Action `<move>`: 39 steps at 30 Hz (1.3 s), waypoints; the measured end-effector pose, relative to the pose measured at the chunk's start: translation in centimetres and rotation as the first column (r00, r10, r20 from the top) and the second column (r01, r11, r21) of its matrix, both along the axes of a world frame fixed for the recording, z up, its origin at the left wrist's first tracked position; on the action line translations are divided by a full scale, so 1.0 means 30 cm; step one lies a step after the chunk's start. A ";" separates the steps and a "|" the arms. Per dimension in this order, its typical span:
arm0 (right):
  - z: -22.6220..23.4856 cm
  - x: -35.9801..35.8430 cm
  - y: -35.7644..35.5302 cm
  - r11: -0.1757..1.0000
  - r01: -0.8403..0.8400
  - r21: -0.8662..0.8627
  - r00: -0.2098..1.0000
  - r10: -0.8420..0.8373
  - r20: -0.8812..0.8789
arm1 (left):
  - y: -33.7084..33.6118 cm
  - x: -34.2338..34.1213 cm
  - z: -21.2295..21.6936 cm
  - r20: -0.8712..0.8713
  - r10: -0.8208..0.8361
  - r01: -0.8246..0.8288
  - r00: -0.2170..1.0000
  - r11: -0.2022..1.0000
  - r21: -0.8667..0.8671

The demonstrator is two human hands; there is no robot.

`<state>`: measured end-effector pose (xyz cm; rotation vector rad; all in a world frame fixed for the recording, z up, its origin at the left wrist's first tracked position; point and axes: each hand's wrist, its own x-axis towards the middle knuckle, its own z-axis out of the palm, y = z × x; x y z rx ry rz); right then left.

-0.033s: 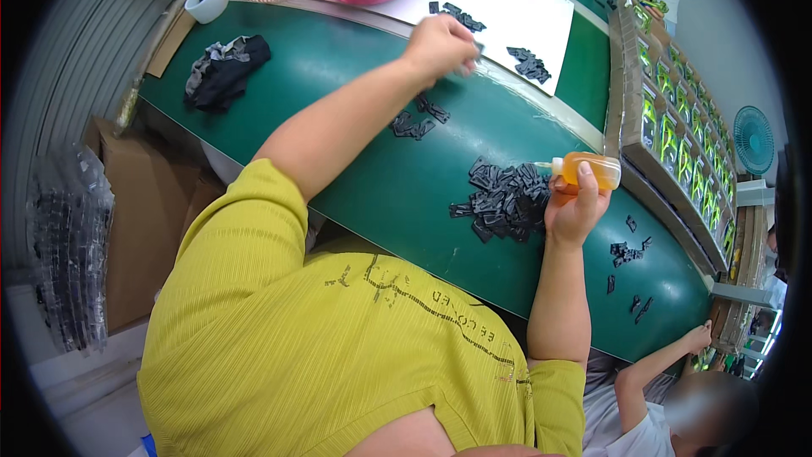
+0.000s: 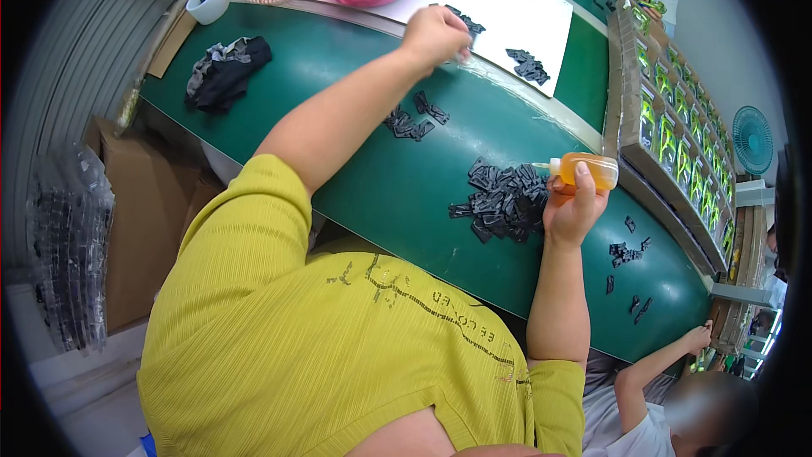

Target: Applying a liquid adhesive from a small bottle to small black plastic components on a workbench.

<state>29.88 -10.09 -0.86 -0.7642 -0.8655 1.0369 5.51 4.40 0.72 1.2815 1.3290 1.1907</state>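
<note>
Bottle (image 2: 595, 171) clasped in right fingers (image 2: 556, 191); left fingers (image 2: 462, 51) bent, hold unclear, near board (image 2: 524, 17) edge; bare table (image 2: 507, 123) between.

Light was bright, pale sheen lay on the green tabletop (image 2: 499, 119), fisheye distortion bowed its edges, motion blur softened the left hand (image 2: 436, 37), vignetting blackened the corners
</note>
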 end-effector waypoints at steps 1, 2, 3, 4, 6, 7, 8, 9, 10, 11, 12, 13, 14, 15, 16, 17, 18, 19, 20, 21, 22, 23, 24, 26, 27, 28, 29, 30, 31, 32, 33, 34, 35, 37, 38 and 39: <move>-0.006 -0.006 0.005 1.000 -0.004 -0.009 1.000 0.004 0.019 | 0.064 -0.028 -0.014 0.016 0.075 -0.076 0.997 0.997 0.011; -0.005 -0.015 0.011 1.000 -0.016 -0.002 1.000 0.016 0.015 | 0.123 -0.066 -0.033 -0.093 0.118 -0.114 0.989 0.992 0.053; -0.002 -0.020 0.011 1.000 -0.021 -0.004 1.000 0.021 0.017 | 0.164 -0.090 -0.047 -0.092 0.123 -0.119 0.988 0.992 0.050; 0.000 -0.023 0.016 1.000 -0.014 -0.003 1.000 0.014 0.018 | 0.197 -0.113 -0.059 -0.152 0.135 -0.130 0.979 0.991 0.040; 0.001 -0.013 0.013 1.000 -0.008 -0.021 1.000 0.008 0.015 | 0.203 -0.119 -0.053 -0.347 0.168 -0.144 0.923 0.985 0.095; 0.007 -0.009 0.014 1.000 -0.010 -0.008 1.000 0.010 0.014 | 0.182 -0.131 -0.066 -0.351 0.174 -0.154 0.920 0.984 0.085; 0.007 0.003 0.018 1.000 0.002 0.009 1.000 -0.002 0.017 | 0.131 -0.111 -0.041 -0.413 0.139 -0.080 0.900 0.984 0.156; 0.005 0.010 0.020 1.000 0.001 0.011 1.000 -0.001 0.020 | 0.079 -0.100 -0.006 -0.471 0.117 -0.006 0.875 0.973 0.230; 0.001 0.018 0.020 1.000 0.005 0.010 1.000 -0.006 0.023 | 0.030 -0.104 0.020 -0.468 -0.079 0.137 0.880 0.986 0.091; 0.000 0.020 0.016 1.000 0.008 0.007 1.000 -0.008 0.024 | -0.029 -0.109 0.052 -0.542 -0.228 0.275 0.809 0.962 0.004; -0.003 0.019 0.017 1.000 0.006 0.007 1.000 -0.006 0.026 | -0.082 -0.107 0.071 -0.597 -0.372 0.398 0.711 0.912 -0.094; -0.004 0.019 0.019 1.000 0.010 0.002 0.999 -0.010 0.030 | -0.119 -0.095 0.078 -0.662 -0.431 0.440 0.613 0.882 -0.167; -0.003 0.009 0.016 1.000 0.005 -0.003 0.999 -0.005 0.034 | -0.146 -0.099 0.070 -0.734 -0.430 0.450 0.526 0.873 -0.190; -0.001 0.001 0.014 1.000 -0.001 -0.002 0.999 0.001 0.035 | -0.162 -0.098 0.060 -0.796 -0.426 0.459 0.430 0.862 -0.213; 0.002 -0.005 0.012 1.000 -0.011 -0.001 0.999 0.011 0.034 | -0.169 -0.095 0.059 -0.796 -0.423 0.457 0.433 0.864 -0.211; 0.005 -0.009 0.013 1.000 -0.018 0.002 0.999 0.018 0.033 | -0.169 -0.088 0.060 -0.785 -0.458 0.452 0.417 0.854 -0.257; 0.004 -0.009 0.011 1.000 -0.017 0.008 0.999 0.016 0.035 | -0.171 -0.082 0.066 -0.773 -0.492 0.449 0.401 0.841 -0.303; 0.000 -0.007 0.009 1.000 -0.017 0.001 0.999 0.017 0.038 | -0.173 -0.077 0.075 -0.775 -0.489 0.453 0.401 0.841 -0.296; -0.002 -0.006 0.012 1.000 -0.019 -0.001 0.999 0.019 0.040 | -0.174 -0.073 0.095 -0.771 -0.519 0.456 0.370 0.824 -0.336; -0.004 -0.005 0.010 1.000 -0.018 0.010 0.999 0.018 0.043 | -0.175 -0.069 0.111 -0.765 -0.548 0.457 0.338 0.806 -0.376; -0.007 -0.005 0.002 1.000 -0.025 0.002 0.999 0.025 0.030 | -0.177 -0.068 0.112 -0.771 -0.539 0.458 0.340 0.810 -0.365; -0.007 -0.005 -0.002 0.999 -0.033 -0.006 0.999 0.033 0.017 | -0.177 -0.071 0.103 -0.777 -0.551 0.483 0.305 0.793 -0.372; -0.004 -0.005 -0.005 0.999 -0.031 -0.007 0.999 0.031 0.022 | -0.178 -0.074 0.095 -0.782 -0.561 0.505 0.271 0.775 -0.381; -0.002 -0.003 -0.011 1.000 -0.021 -0.009 1.000 0.021 0.015 | -0.187 -0.074 0.085 -0.809 -0.501 0.518 0.308 0.801 -0.300; -0.001 -0.002 -0.013 1.000 -0.009 -0.025 1.000 0.009 0.007 | -0.192 -0.070 0.084 -0.824 -0.451 0.528 0.343 0.818 -0.228; 0.005 -0.002 -0.012 1.000 -0.014 -0.023 1.000 0.014 -0.002 | -0.200 -0.065 0.082 -0.783 -0.423 0.536 0.455 0.833 -0.138; 0.006 0.005 -0.012 1.000 -0.004 -0.024 1.000 0.004 -0.002 | -0.218 -0.043 0.087 -0.783 -0.428 0.544 0.452 0.828 -0.139; 0.006 0.009 -0.012 1.000 -0.017 -0.017 1.000 0.016 -0.026 | -0.249 -0.017 0.096 -0.572 -0.477 0.536 0.667 0.841 -0.075; 0.005 0.012 -0.013 1.000 -0.027 -0.013 0.998 0.026 -0.049 | -0.276 0.012 0.097 -0.305 -0.493 0.511 0.815 0.859 -0.022; 0.007 0.012 -0.016 0.999 -0.017 -0.027 0.999 0.016 -0.049 | -0.302 0.046 0.083 -0.230 -0.493 0.502 0.839 0.865 -0.019; 0.012 0.008 -0.014 1.000 -0.019 -0.017 0.999 0.018 -0.051 | -0.312 0.072 0.065 -0.221 -0.506 0.512 0.834 0.858 -0.033; 0.015 0.004 -0.007 1.000 -0.019 -0.010 0.998 0.019 -0.054 | -0.320 0.096 0.045 -0.091 -0.502 0.492 0.860 0.863 -0.116; 0.011 0.005 -0.003 1.000 0.007 -0.006 0.999 -0.007 -0.039 | -0.337 0.124 0.018 0.041 -0.482 0.479 0.875 0.852 -0.210; -0.005 0.008 0.010 1.000 0.003 0.006 1.000 -0.003 -0.017 | -0.335 0.147 -0.048 0.167 -0.413 0.445 0.895 0.844 -0.299; -0.017 0.013 0.017 1.000 0.019 -0.024 1.000 -0.019 -0.016 | -0.337 0.149 -0.062 0.186 -0.417 0.455 0.889 0.844 -0.284; -0.016 0.006 0.023 1.000 0.006 0.013 1.000 -0.006 0.026 | -0.340 0.138 -0.055 0.210 -0.423 0.467 0.881 0.847 -0.254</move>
